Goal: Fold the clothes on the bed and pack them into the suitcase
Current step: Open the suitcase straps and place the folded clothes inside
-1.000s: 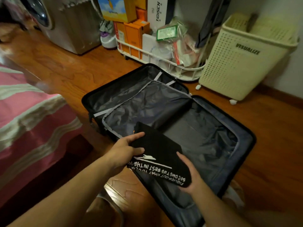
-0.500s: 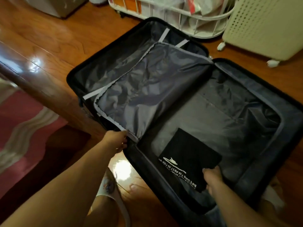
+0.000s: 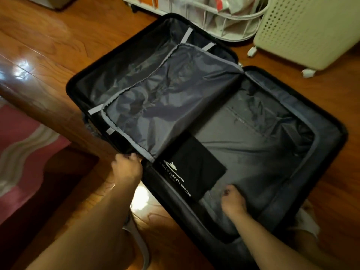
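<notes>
The black suitcase [image 3: 329, 121] lies open on the wooden floor. Its grey divider flap [image 3: 175, 102] is spread over the left half. A folded black garment [image 3: 196, 166] with white print lies flat in the right half, at the near left corner, partly tucked beside the flap's edge. My left hand [image 3: 127, 168] grips the near rim of the left half, right by the flap's corner. My right hand [image 3: 232, 199] rests inside the right half on the lining, fingers loosely curled, just right of the garment and holding nothing.
The bed with a pink striped cover [image 3: 21, 152] and its wooden frame [image 3: 48, 106] is at the left. A white wire cart [image 3: 224, 22] and a cream wheeled laundry basket [image 3: 303, 32] stand behind the suitcase. My slippered feet [image 3: 136, 232] are near its front edge.
The garment went from both hands down into the suitcase's right half. My right hand has let go of its corner; my left hand moved to the suitcase rim.
</notes>
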`<state>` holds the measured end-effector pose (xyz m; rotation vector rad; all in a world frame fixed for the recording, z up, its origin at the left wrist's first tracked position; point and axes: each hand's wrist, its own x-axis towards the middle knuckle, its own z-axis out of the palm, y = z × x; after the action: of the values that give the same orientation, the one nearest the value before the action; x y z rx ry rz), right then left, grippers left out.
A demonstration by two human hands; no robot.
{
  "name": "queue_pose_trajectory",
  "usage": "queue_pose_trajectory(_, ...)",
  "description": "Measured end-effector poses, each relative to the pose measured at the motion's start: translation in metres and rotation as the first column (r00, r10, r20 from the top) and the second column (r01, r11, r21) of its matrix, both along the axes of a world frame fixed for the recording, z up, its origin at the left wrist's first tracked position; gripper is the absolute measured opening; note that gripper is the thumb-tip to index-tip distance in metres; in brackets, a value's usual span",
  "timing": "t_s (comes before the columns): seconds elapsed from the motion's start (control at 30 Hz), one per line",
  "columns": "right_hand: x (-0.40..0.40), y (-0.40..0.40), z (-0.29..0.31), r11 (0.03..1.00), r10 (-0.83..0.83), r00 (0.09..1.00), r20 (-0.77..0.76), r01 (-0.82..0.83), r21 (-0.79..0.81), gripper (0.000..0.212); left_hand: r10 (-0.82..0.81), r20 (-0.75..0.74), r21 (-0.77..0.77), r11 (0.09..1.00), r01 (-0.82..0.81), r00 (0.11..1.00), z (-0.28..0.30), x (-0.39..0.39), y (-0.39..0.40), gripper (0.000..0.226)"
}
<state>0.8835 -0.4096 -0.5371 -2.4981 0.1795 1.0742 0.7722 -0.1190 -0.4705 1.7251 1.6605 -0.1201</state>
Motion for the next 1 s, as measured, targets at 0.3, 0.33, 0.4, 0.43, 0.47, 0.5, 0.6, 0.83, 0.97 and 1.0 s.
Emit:
queue_pose_trajectory(0.3, -0.044, -0.098, 0.019, 0.873, 0.321, 0.877, 0.357, -0.128, -0.47, 0.094, 0.234, 0.19, -0.429, 0.893, -0.134, 0.953, -0.02, -0.023, -0.045, 0.035)
queue_pose_trajectory(0.33, -0.041, -0.095, 0.022, 0.834, 0.364, 0.875, 0.318, -0.155, -0.529, 0.088, 0.24, 0.206, -0.423, 0.896, -0.135, 0.949, -0.015, -0.02, -0.046, 0.03)
queue_pose_trajectory(0.4, -0.028, -0.099, 0.021, 0.781, 0.434, 0.877, 0.208, -0.25, -0.573, 0.071, 0.288, 0.242, -0.421, 0.892, -0.168, 0.926, 0.008, -0.012, -0.058, 0.027)
queue_pose_trajectory(0.43, -0.016, -0.106, 0.019, 0.765, 0.458, 0.874, 0.165, -0.293, -0.573, 0.065, 0.299, 0.249, -0.426, 0.888, -0.174, 0.921, 0.013, -0.01, -0.064, 0.029)
queue_pose_trajectory(0.47, -0.001, -0.115, 0.017, 0.746, 0.486, 0.865, 0.124, -0.337, -0.574, 0.063, 0.297, 0.229, -0.442, 0.88, -0.173, 0.927, 0.009, -0.009, -0.067, 0.033)
queue_pose_trajectory(0.5, 0.016, -0.125, 0.018, 0.716, 0.525, 0.846, 0.094, -0.379, -0.586, 0.061, 0.275, 0.195, -0.461, 0.873, -0.16, 0.941, -0.01, -0.011, -0.069, 0.041)
queue_pose_trajectory(0.6, 0.077, -0.157, 0.034, 0.639, 0.575, 0.818, 0.031, -0.425, -0.641, 0.051, 0.072, 0.188, -0.519, 0.854, 0.037, 0.979, -0.039, 0.0, -0.105, 0.078)
queue_pose_trajectory(0.83, 0.154, -0.076, 0.088, 0.728, 0.644, 0.745, 0.174, -0.527, -0.438, 0.04, -0.686, 0.167, -0.607, 0.494, 0.622, 0.708, 0.039, 0.078, -0.155, 0.033)
queue_pose_trajectory(0.97, 0.139, 0.05, 0.131, 0.707, 0.707, 0.64, 0.301, -0.66, -0.256, 0.038, -0.752, -0.048, -0.29, 0.64, 0.711, 0.658, 0.082, 0.078, -0.041, 0.035)
queue_pose_trajectory(1.0, 0.132, 0.078, 0.139, 0.672, 0.734, 0.59, 0.336, -0.7, -0.24, 0.04, -0.718, -0.069, -0.173, 0.692, 0.701, 0.693, 0.091, 0.072, -0.006, 0.034)
